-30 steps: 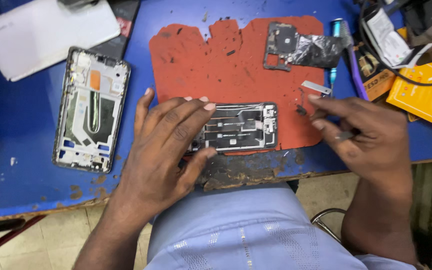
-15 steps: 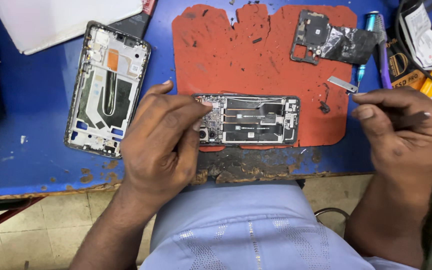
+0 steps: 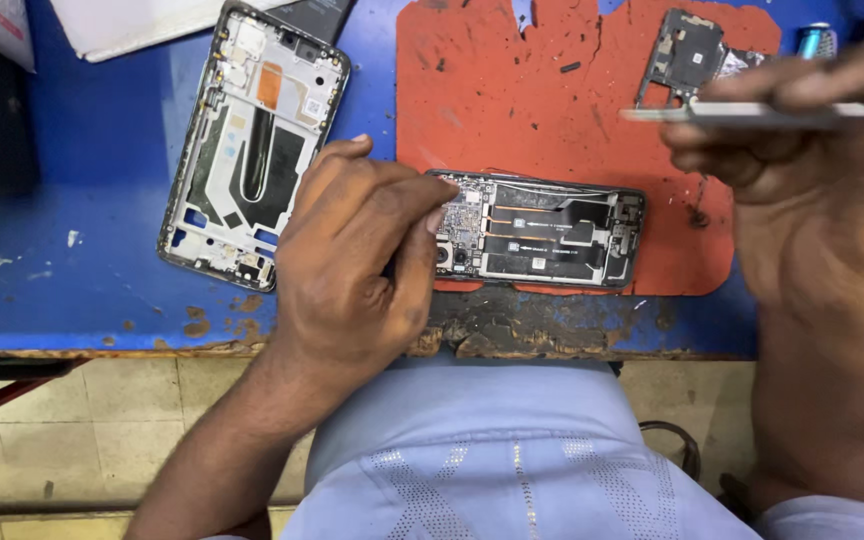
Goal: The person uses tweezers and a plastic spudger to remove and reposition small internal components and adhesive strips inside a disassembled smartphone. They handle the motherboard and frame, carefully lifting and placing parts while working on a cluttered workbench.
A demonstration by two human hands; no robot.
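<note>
An opened phone [image 3: 542,230] with its boards and flex cables bare lies across the near edge of a worn red mat [image 3: 552,110]. My left hand [image 3: 357,265] rests on the phone's left end, fingertips pinched over the circuit board. My right hand [image 3: 822,190] is raised close to the camera at the right, gripping slim metal tweezers [image 3: 742,113] that point left above the mat.
An empty phone frame [image 3: 252,150] lies on the blue table [image 3: 92,210] to the left. A dark back plate [image 3: 692,55] sits at the mat's far right corner, a blue cylinder [image 3: 817,40] beside it. White paper [image 3: 122,25] lies at the far left. The table's near edge is chipped.
The view has moved closer and shifted right. My right hand has risen from the mat's right side with the tweezers. My left hand's fingers have bunched onto the phone's left end.
</note>
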